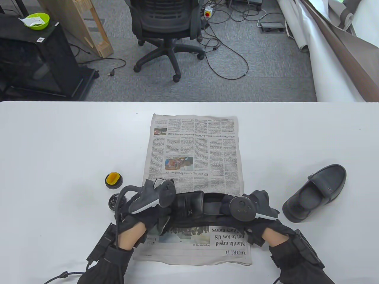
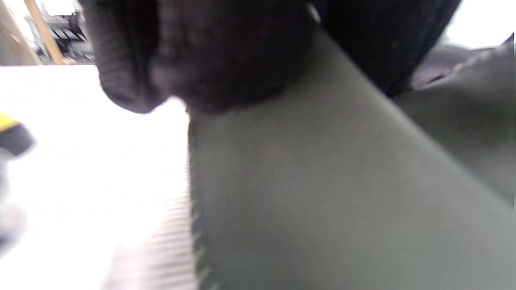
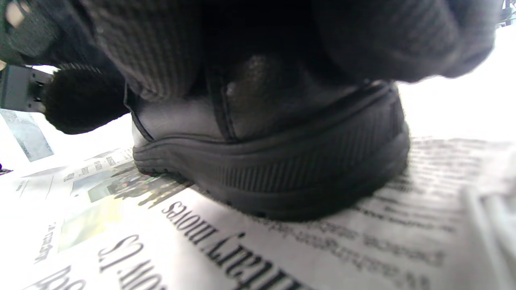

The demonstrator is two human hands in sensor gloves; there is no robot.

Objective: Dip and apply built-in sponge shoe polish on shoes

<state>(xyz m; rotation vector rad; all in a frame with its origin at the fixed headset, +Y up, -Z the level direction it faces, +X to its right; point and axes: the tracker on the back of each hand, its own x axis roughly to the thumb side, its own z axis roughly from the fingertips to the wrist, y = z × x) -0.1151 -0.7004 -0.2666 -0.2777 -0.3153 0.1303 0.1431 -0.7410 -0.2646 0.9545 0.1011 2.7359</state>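
A black shoe lies crosswise on the near part of a newspaper. My left hand holds its toe end; in the left wrist view my gloved fingers rest on the shoe's blurred dark surface. My right hand grips the heel end; in the right wrist view its fingers wrap over the heel. A black lid with a yellow sponge and an open polish tin sit on the table left of my left hand.
A second black shoe lies on the white table to the right, off the newspaper. An office chair, cables and a black cabinet stand on the floor beyond the table's far edge.
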